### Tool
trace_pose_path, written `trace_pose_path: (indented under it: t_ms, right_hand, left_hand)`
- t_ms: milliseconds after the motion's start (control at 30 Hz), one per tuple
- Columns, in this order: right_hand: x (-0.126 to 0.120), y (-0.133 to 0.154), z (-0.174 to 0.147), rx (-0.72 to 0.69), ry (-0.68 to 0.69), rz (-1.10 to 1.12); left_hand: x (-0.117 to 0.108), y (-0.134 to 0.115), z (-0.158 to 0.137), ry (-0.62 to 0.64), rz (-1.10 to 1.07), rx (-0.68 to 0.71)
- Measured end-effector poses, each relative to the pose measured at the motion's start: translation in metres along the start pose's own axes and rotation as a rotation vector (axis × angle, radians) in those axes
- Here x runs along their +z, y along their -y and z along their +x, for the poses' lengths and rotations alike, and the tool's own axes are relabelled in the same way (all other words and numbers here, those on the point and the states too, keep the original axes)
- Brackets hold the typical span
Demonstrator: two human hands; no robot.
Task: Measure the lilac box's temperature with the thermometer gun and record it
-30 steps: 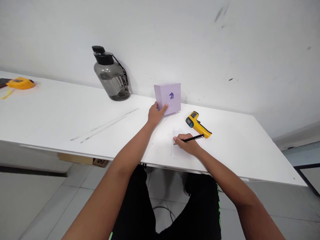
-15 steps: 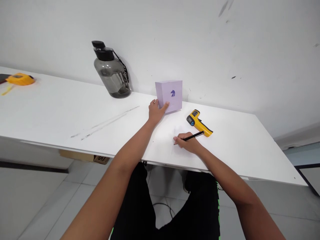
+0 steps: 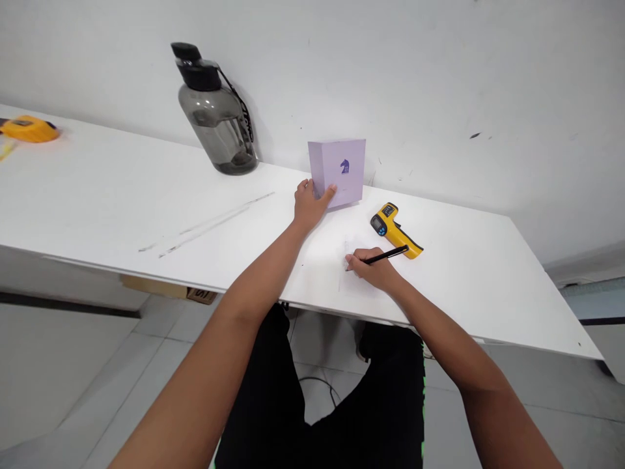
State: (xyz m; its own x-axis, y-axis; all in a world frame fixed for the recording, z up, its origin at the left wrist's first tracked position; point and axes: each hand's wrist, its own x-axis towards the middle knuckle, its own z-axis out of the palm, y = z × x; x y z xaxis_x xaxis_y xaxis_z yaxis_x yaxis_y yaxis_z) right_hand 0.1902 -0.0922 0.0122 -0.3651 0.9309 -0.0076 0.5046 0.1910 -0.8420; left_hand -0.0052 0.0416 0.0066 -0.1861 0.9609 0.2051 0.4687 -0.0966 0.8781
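Note:
My left hand grips the lower left of a light purple box, thumb on the front face and fingers round its side. A dark horse-head mark is printed on the box, which is upright and slightly tilted. In my right hand is a black pen, held in a writing grip. The pen's tip, mostly hidden by the fingers, is at a pale sheet of paper that hardly stands out from the tabletop. Just beyond the pen's far end lies a yellow and black infrared thermometer.
A large grey see-through water bottle with a black lid stands by the wall, part filled. An orange tape measure lies at the far left of the white table. Below the table are a cardboard box and a cable.
The view has tipped slightly, so the table sits higher. My right hand with the pen has shifted a little over the paper. My left hand still holds the box.

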Motion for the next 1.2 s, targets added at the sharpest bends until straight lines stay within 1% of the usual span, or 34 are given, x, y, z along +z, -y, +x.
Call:
trace_pose_path:
  t_ms: [233, 667, 967, 1200]
  right_hand:
    - [-0.0013, 0.0017, -0.0010, -0.015, 0.036, 0.027]
    - [-0.0012, 0.0040, -0.0002, 0.017, -0.001, 0.011]
    - [-0.0012, 0.0013, 0.0006, -0.004, -0.036, -0.027]
    - [-0.0013, 0.0008, -0.0002, -0.027, -0.006, -0.026]
  left_hand:
    - [0.0000, -0.0017, -0.0006, 0.001, -0.004, 0.017]
    - [0.0014, 0.0007, 0.0012, -0.001, -0.016, 0.008]
    - [0.0005, -0.0013, -0.0004, 0.002, -0.034, 0.018]
    - [-0.0002, -0.0022, -0.0016, 0.010, -0.035, 0.022]
